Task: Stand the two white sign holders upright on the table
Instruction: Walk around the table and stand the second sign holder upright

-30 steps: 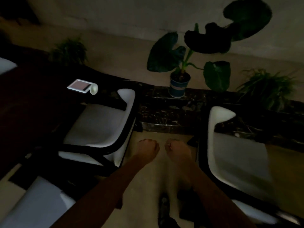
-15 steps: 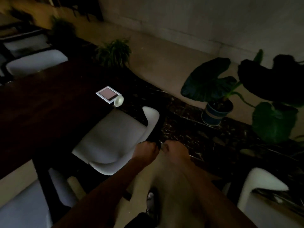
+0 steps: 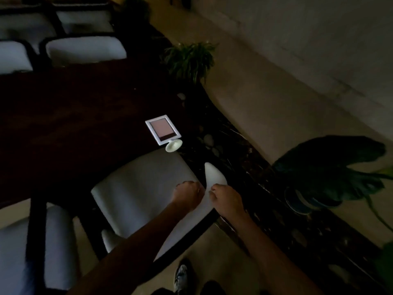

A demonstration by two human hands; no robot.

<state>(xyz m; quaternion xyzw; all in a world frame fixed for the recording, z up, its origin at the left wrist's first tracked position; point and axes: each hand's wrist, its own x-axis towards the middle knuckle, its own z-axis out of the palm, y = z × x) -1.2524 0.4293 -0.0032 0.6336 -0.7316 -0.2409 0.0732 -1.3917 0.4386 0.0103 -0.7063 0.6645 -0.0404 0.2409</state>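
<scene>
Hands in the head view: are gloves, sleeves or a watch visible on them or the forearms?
No. The left hand and right hand are bare, no gloves, and both forearms are uncovered right down to the frame edge, so no sleeves show. No watch, ring or band is visible, though the dim light could hide small items.

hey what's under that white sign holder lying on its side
The sign holder lies flat on the dark table, near the edge by a white chair. Only bare tabletop shows around it; whatever is beneath the frame is covered.

White sign holder [image 3: 163, 133], dark brown table [image 3: 74, 116], white chair [image 3: 140, 188].
</scene>
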